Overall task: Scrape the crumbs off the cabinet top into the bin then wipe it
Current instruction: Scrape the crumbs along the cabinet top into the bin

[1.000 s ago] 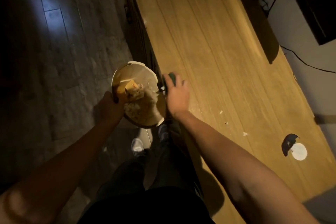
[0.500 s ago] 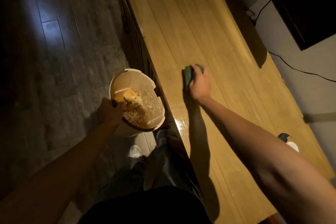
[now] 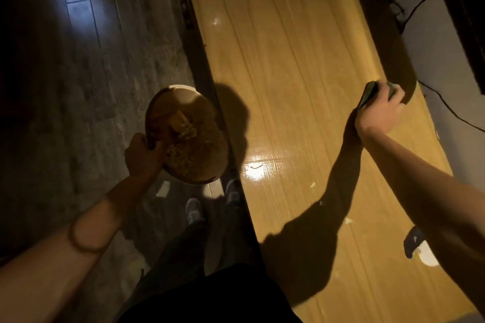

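Right hand (image 3: 378, 113) curled tight round a green scraper (image 3: 368, 96) at the cabinet top (image 3: 288, 86) far edge; left hand (image 3: 143, 157) grips the bin (image 3: 183, 97) rim beside it.

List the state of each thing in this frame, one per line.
bin: held beside the cabinet's front edge, holding scraps
left hand: grips the bin's rim
right hand: grips the green scraper
green scraper: at the cabinet top's far side
cabinet top: glossy, few crumbs left
crumbs: scattered near the right forearm

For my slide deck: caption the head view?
Left hand holds bin; right hand grips scraper over cabinet top.
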`<state>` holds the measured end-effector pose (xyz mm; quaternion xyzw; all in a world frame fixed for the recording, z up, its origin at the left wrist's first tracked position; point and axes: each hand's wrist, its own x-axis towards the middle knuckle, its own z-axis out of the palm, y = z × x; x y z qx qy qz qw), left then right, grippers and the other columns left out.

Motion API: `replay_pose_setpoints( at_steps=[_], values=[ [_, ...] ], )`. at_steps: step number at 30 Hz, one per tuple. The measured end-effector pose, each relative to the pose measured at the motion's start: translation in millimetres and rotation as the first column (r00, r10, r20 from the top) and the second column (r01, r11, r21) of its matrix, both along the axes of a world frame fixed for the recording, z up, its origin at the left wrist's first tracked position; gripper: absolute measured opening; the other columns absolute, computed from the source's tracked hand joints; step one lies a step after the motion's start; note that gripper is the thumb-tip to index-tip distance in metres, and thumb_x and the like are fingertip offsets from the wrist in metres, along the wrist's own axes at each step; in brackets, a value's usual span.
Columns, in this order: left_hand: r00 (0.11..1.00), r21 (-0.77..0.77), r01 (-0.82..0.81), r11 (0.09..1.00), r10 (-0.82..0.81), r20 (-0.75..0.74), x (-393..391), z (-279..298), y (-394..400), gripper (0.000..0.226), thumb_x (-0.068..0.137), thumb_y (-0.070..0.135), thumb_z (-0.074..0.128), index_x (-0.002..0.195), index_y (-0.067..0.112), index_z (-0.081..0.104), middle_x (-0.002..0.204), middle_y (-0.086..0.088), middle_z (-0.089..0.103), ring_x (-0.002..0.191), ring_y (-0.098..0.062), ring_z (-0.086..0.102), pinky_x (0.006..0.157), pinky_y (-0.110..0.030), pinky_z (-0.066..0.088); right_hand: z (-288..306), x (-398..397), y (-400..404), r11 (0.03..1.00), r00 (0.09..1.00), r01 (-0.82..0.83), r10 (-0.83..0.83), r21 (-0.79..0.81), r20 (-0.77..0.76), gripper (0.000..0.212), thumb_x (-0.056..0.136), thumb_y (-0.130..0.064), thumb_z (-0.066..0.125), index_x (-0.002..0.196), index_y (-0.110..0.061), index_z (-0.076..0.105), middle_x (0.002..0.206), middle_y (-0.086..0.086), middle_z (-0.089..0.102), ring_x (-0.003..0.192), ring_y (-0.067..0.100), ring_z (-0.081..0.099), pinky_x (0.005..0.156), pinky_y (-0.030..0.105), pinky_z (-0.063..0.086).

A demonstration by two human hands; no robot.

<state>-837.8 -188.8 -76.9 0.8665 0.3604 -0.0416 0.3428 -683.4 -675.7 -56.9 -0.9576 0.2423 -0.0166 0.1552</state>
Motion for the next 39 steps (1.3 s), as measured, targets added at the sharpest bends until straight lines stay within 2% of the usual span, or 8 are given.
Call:
replay_pose_setpoints(
  at_steps=[9,13,16,19,25,29,34,39],
  values=[
    [0.998,-0.018,-0.059,0.998,0.059,-0.009,-0.5,-3.4,-7.5,0.029,0.086,0.029,0.065,0.08,0.005,0.049,0.073,-0.013,0.053,0.075,-0.031,0.056,0.065,-0.041,0.042,3.3,-33.8,199.5,0.864,0.863,-0.504,0.503,0.016,0.049,0.062,0.087,-0.006,0.059,0.146,-0.024,0.052,0.153,0.01,0.044,0.115,0.036,0.05,0.092,0.04,0.043],
    [0.998,-0.007,-0.044,0.999,0.044,0.036,-7.1,0.2,-8.6,0.032,0.088,0.031,0.067,0.077,0.009,0.047,0.07,-0.005,0.048,0.072,-0.025,0.049,0.063,-0.035,0.032,1.1,-62.7,276.5,0.734,0.776,-0.618,0.627,0.282,0.068,0.036,0.099,-0.038,0.052,0.134,-0.036,0.056,0.133,0.003,0.055,0.115,0.025,0.052,0.093,0.038,0.047],
    [0.998,-0.026,0.017,1.0,-0.015,0.055,-14.5,2.6,-3.0,0.038,0.088,0.041,0.067,0.072,0.015,0.044,0.068,-0.001,0.046,0.066,-0.025,0.05,0.056,-0.033,0.031,1.3,-88.2,301.4,0.596,0.632,-0.758,0.772,0.265,0.07,0.027,0.101,-0.048,0.047,0.125,-0.039,0.054,0.119,0.001,0.057,0.107,0.023,0.057,0.085,0.039,0.048],
    [0.992,-0.008,0.125,0.992,-0.125,0.021,-27.3,1.2,7.0,0.041,0.085,0.053,0.065,0.074,0.018,0.047,0.069,-0.003,0.051,0.066,-0.027,0.055,0.057,-0.036,0.043,5.1,-116.8,296.0,0.587,0.611,-0.775,0.79,0.232,0.044,0.052,0.093,-0.029,0.067,0.141,-0.035,0.047,0.142,0.006,0.047,0.119,0.028,0.051,0.093,0.041,0.049],
    [0.985,-0.049,0.173,0.984,-0.172,0.029,-56.8,-2.3,2.6,0.024,0.089,0.032,0.065,0.089,0.009,0.055,0.081,-0.005,0.054,0.075,-0.024,0.052,0.053,-0.025,0.033,36.5,-144.4,213.2,0.81,0.852,-0.516,0.518,0.28,0.07,0.051,0.096,-0.018,0.06,0.146,-0.019,0.051,0.15,0.011,0.044,0.13,0.034,0.048,0.108,0.045,0.043],
    [0.99,-0.035,0.139,0.99,-0.14,-0.017,-62.2,4.5,-8.9,0.022,0.088,0.025,0.064,0.089,0.005,0.054,0.086,-0.016,0.057,0.079,-0.03,0.054,0.065,-0.037,0.038,53.5,-137.9,117.1,0.935,0.962,-0.271,0.255,0.228,0.099,0.049,0.094,-0.007,0.054,0.143,-0.012,0.053,0.147,0.015,0.046,0.132,0.034,0.048,0.11,0.041,0.04],
    [0.995,-0.035,0.073,0.997,-0.075,-0.06,-68.6,10.8,-25.3,0.043,0.086,0.037,0.07,0.099,-0.002,0.058,0.102,-0.025,0.063,0.094,-0.041,0.062,0.076,-0.048,0.05,53.4,-122.2,-14.4,0.993,1.0,-0.019,0.022,0.118,-0.019,0.055,0.093,-0.004,0.056,0.146,-0.017,0.047,0.15,0.011,0.039,0.137,0.033,0.042,0.116,0.049,0.038],
    [0.999,-0.046,0.001,0.999,-0.003,-0.036,-84.9,20.8,-41.6,0.057,0.07,0.06,0.055,0.087,0.005,0.054,0.084,-0.012,0.054,0.078,-0.027,0.052,0.068,-0.038,0.039,44.2,-116.6,-106.8,0.992,0.98,0.107,-0.093,0.072,-0.175,0.054,0.094,0.002,0.056,0.143,-0.02,0.049,0.151,0.013,0.035,0.136,0.041,0.039,0.116,0.052,0.038]
  ],
)
